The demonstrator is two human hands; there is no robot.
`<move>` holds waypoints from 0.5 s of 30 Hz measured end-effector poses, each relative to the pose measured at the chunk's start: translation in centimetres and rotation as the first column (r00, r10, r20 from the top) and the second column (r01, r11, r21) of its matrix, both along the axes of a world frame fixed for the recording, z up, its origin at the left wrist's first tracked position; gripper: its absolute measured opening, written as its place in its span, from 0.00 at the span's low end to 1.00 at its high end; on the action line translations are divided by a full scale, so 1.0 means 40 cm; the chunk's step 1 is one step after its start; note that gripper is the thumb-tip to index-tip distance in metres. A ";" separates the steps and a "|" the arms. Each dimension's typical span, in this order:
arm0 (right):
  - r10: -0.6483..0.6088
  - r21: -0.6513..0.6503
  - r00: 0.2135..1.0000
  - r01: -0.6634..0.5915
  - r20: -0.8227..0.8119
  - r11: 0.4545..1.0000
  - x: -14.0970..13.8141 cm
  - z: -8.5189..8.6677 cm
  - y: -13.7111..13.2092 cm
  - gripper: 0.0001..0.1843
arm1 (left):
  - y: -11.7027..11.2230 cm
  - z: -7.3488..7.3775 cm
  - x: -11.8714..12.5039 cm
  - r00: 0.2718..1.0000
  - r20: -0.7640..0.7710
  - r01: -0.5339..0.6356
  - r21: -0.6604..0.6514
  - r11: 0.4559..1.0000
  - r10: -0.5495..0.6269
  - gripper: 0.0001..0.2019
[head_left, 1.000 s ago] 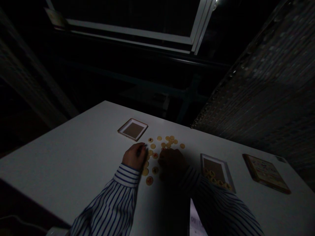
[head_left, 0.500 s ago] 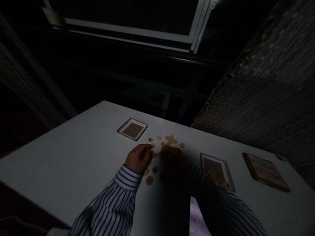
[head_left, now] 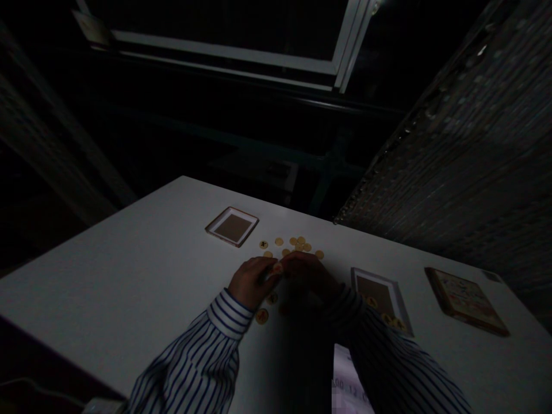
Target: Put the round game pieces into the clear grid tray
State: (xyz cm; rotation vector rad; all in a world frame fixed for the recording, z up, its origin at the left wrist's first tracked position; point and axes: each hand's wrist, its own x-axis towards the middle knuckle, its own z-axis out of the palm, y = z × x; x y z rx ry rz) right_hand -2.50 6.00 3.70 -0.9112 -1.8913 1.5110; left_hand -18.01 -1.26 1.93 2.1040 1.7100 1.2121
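dim light, white table [head_left: 129,259]. both hands meet over the middle, cuffs of a striped shirt [head_left: 190,368] at the wrists.

left hand [head_left: 250,283]: thumb and fingers closed on a red-marked round piece [head_left: 277,268], held at the fingertips. right hand [head_left: 309,275]: fingers bent, tips right beside that same piece; deep shadow, cannot tell whether it grips anything.

just beyond the hands, a loose cluster of plain pale pieces [head_left: 301,247], some overlapping. a dark-marked piece [head_left: 263,245] lies at the cluster's left, face up. nearer the body, below the left hand, a second red-marked piece [head_left: 261,316] lies flat on the table.

far left of the pieces, a shallow tray [head_left: 233,227] with a brown bottom. right of the right hand, another tray [head_left: 376,291], several marked pieces [head_left: 388,319] along its near side, partly covered by the sleeve. farther right, a flat box [head_left: 468,302] with a printed top. lit screen [head_left: 350,376] at the bottom edge, digits partly hidden.
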 end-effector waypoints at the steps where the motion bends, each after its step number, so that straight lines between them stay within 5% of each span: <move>1: 0.005 -0.010 1.000 -0.005 -0.014 1.000 0.000 0.002 -0.002 0.07 | 0.000 0.001 0.001 1.000 -0.005 -0.005 -0.009 1.000 0.005 0.12; 8: -0.044 -0.079 0.998 0.040 -0.049 0.996 -0.005 -0.014 -0.003 0.10 | -0.005 0.009 0.004 0.998 0.057 0.016 -0.064 0.998 -0.012 0.12; 15: -0.042 0.091 0.999 0.039 0.027 0.995 -0.001 0.000 -0.008 0.14 | -0.003 0.014 0.013 0.863 0.504 0.090 -0.220 0.971 0.035 0.14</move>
